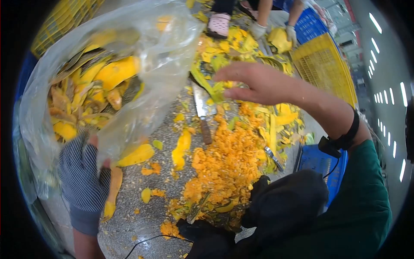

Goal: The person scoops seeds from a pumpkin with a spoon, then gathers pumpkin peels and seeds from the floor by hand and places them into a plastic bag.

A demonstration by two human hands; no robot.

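My left hand [86, 172], in a grey striped glove with bare fingertips showing, is closed on the lower rim of a clear plastic bag [168, 56]. Inside the bag lies a heap of yellow-orange squash peels [116, 73]. My bare right hand [246, 82] reaches over the floor, thumb and fingers apart, its fingertips right at a green-yellow strip of peel [205, 84]. Just below that strip a broad-bladed knife [200, 101] with a brown wooden handle lies flat. Orange pulp with seeds [224, 159] is piled in front of me.
Across from me, a person's gloved hands [258, 30] hold a yellow squash piece [280, 39] above more peels. Yellow crate [323, 64] and blue crate [315, 162] stand to the right. A metal tool [274, 158] lies by the pulp. Peel scraps and seeds litter the floor [138, 228].
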